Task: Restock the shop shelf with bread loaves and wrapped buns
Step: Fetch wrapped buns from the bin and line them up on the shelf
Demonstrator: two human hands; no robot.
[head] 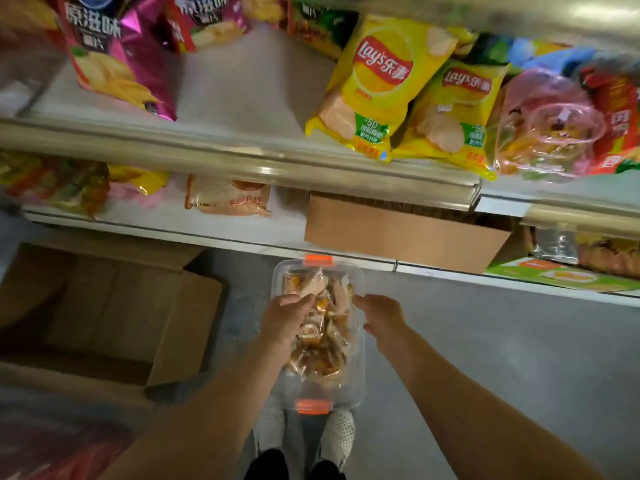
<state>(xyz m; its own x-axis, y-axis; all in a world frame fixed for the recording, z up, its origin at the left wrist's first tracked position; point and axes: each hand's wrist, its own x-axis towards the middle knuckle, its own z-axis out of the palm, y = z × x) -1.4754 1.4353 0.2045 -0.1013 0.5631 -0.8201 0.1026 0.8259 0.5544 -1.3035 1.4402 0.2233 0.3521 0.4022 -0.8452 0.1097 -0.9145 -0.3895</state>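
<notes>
1. Light is uneven: the white upper shelf (242, 84) and the yellow crisp bags (377, 84) are bright, the grey floor (485, 341) dim.
2. Glare streaks run along the metal shelf edge (270, 168) and the top right corner.
3. The open brown cardboard box (114, 306) at left sits in deep shadow.
4. Motion blur smears the left and right edges; print on the packets is soft.
5. Wide-angle distortion bends the shelf lines.

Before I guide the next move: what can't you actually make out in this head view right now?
- Left hand fingertips: buried among the wrapped buns, so the grip is unclear.
- Right hand: fingers fold over the rim of the clear tub; contact hidden.
- Buns under the left hand: covered.
- Top-right shelf packets: motion blur, labels unreadable.
- Cardboard box contents: hidden by the shelf above.
</notes>
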